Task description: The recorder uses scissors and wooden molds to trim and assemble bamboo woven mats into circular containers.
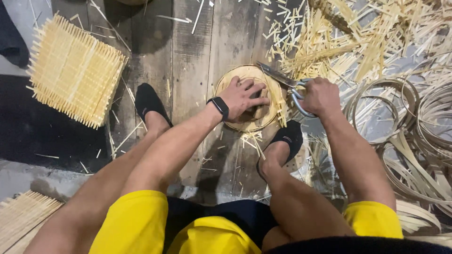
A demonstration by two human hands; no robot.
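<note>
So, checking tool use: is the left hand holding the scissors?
No, the right hand holds the scissors; the left hand presses the round woven mat.

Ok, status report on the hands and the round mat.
Left hand pressing round woven mat. Right hand gripping shears, blades at the mat's edge. Loose strips scattered beyond.

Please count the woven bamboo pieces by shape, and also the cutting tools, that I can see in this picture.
Round woven bamboo disc under left hand: 1
Square woven bamboo mats: 2
Grey metal shears in right hand: 1
Total: 4
</note>
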